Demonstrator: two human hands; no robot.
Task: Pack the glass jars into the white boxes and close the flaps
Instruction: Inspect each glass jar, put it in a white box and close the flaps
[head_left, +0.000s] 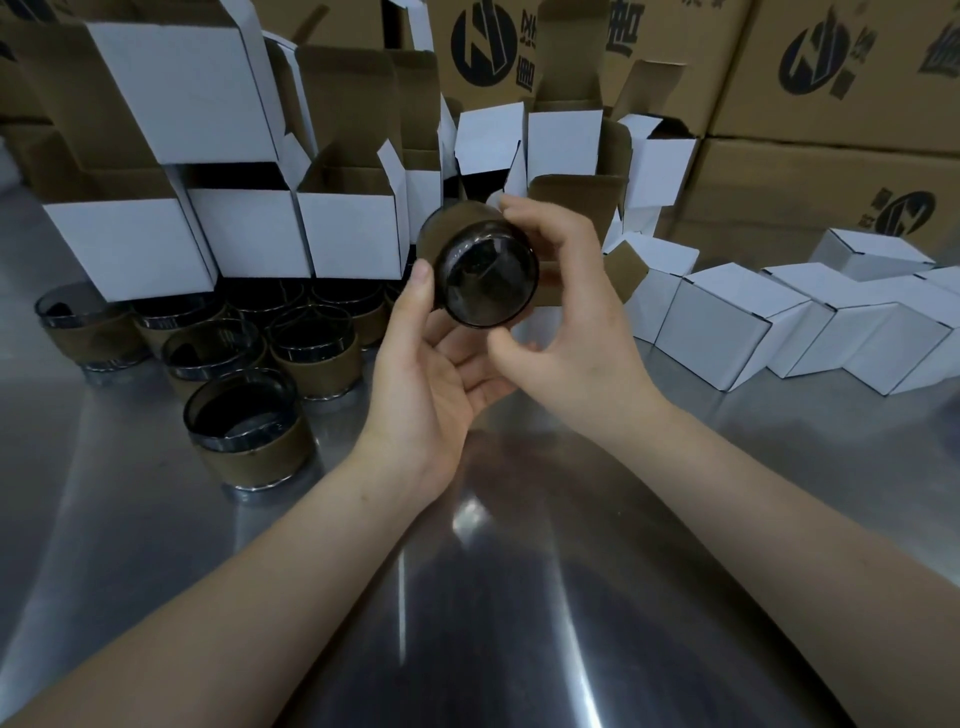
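Fingers (521, 210) of the left hand (431, 374) and right hand (576, 322) grip a dark glass jar (485, 280), held on its side above the table (519, 571). Other jars (244, 415) stand at left before open white boxes (249, 234). Closed boxes (722, 322) lie at right.

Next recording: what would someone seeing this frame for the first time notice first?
The eye lands on the dark glass jar with a brown sleeve, held on its side at centre by the left hand from below and the right hand curled round it. Next come matching jars standing on the shiny metal table at left, before open white boxes, and closed white boxes lined up at right.
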